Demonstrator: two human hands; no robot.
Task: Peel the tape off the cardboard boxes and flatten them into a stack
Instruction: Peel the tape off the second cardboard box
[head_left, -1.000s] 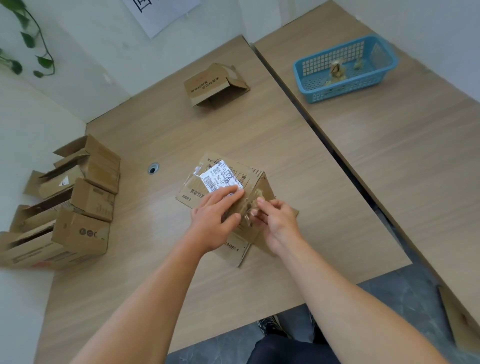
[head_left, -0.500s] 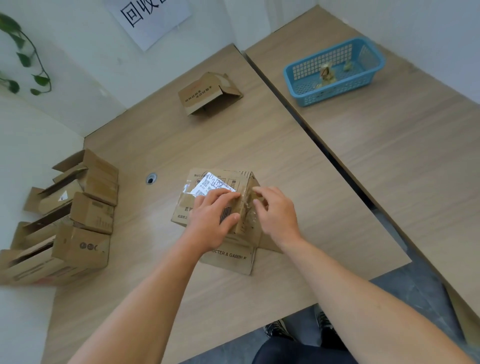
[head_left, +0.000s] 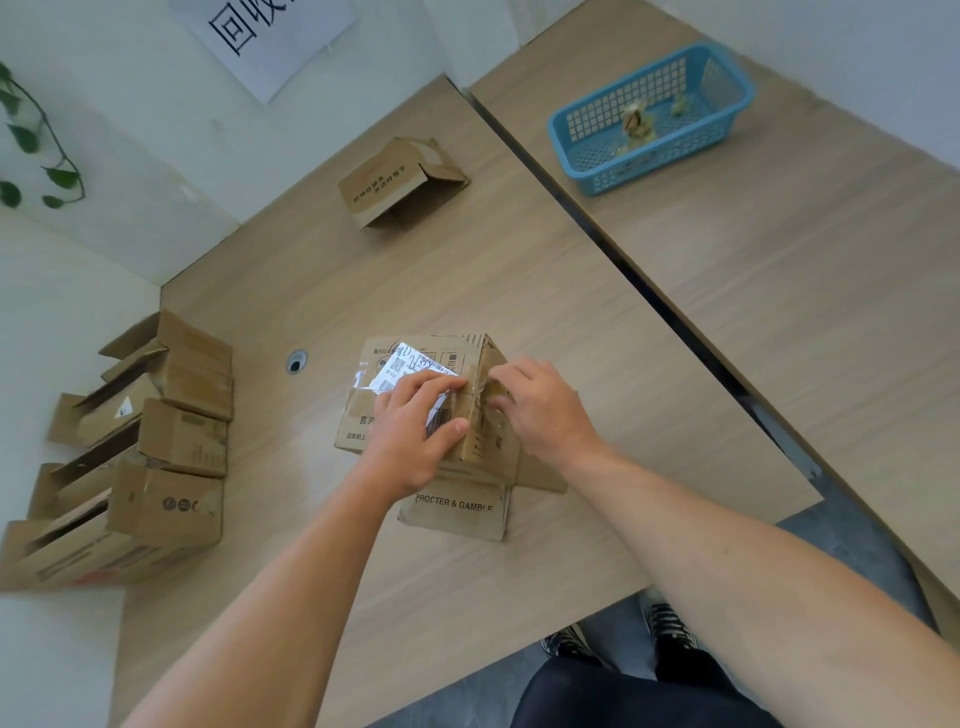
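Observation:
A brown cardboard box (head_left: 374, 415) with a white shipping label (head_left: 410, 366) stands in the middle of the wooden table (head_left: 467, 291). One flap printed "PROCTER & GAMBLE" lies flat toward me. My left hand (head_left: 415, 431) rests on the box top, fingers laid flat over the label. My right hand (head_left: 540, 410) is at the box's right edge, its fingertips pinching clear tape (head_left: 480, 397) on the seam. Another brown box (head_left: 400, 179) lies farther back with its flaps open.
Several opened cardboard boxes (head_left: 130, 452) lie piled at the table's left edge. A blue plastic basket (head_left: 649, 117) holding crumpled tape sits on the adjoining table to the right. A cable hole (head_left: 296, 360) is left of the box. A dark gap separates the two tables.
The view has tilted and shifted slightly. The box has turned a little under my hands, and my right hand has moved up along its right edge.

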